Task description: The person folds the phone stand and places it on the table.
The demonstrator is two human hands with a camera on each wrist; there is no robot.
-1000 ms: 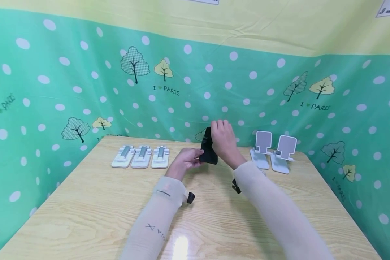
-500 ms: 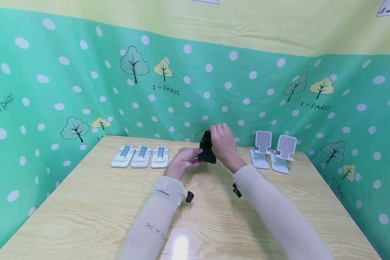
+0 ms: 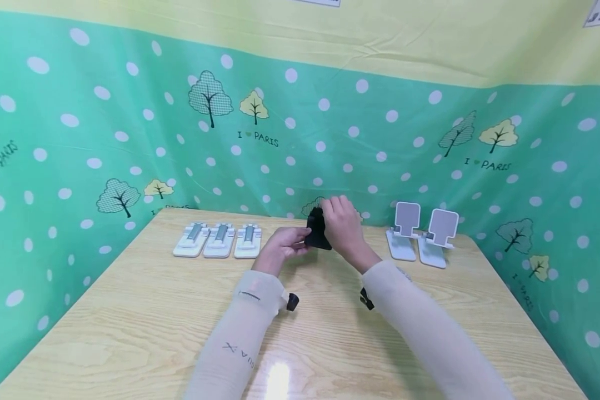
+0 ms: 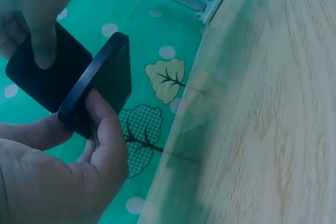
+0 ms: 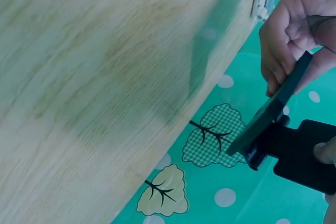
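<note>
A black folding phone stand (image 3: pixel 317 233) is held above the far middle of the table by both hands. My left hand (image 3: pixel 284 244) pinches its base plate (image 4: pixel 107 77) between thumb and fingers, on the left side. The right hand (image 3: pixel 344 222) grips the other plate (image 5: pixel 307 153), its thumb flat on the surface in the left wrist view. The two plates stand at an angle to each other, joined by a hinged arm (image 5: pixel 268 137) that shows in the right wrist view. In the head view the right fingers hide part of the stand.
Several white phone stands share the wooden table (image 3: pixel 180 316). A folded row lies at the back left, including one (image 3: pixel 248 241) nearest the left hand. Two unfolded ones (image 3: pixel 401 233) stand at the back right. A green patterned cloth (image 3: pixel 300 139) hangs behind.
The right hand has come down a little, and the top of the black phone stand has dropped with it. The left hand stays nearly in place on the base. The white stands have not moved.
</note>
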